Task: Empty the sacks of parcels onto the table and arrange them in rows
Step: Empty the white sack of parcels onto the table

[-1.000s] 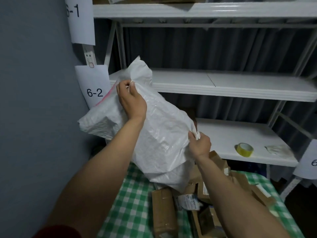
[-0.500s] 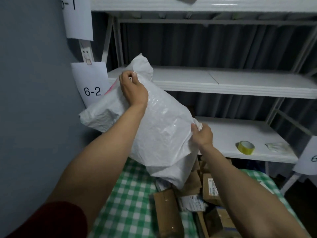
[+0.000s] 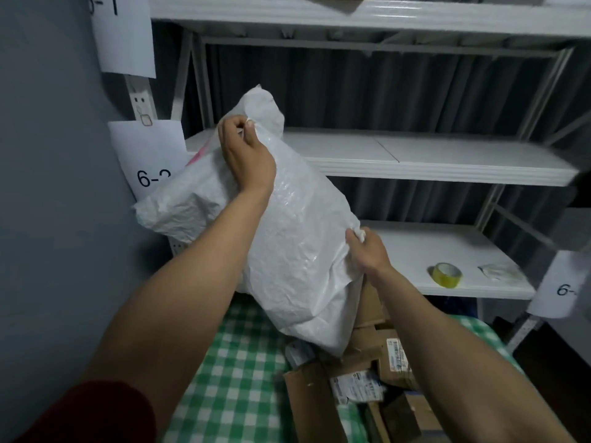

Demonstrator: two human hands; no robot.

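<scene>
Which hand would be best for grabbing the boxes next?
Probably the right hand: it grips the white sack low down, just above the cardboard parcels. The left hand pinches the sack's top corner, far higher.

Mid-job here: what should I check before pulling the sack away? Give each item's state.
1. Grip of left hand on the sack at its upper corner: ok.
2. Pinch of right hand on the sack's side edge: ok.
3. Sack's lower end hangs over the parcels: ok.
4. Sack empty: cannot tell.
5. Parcels in rows on the table: not ok, heaped.
</scene>
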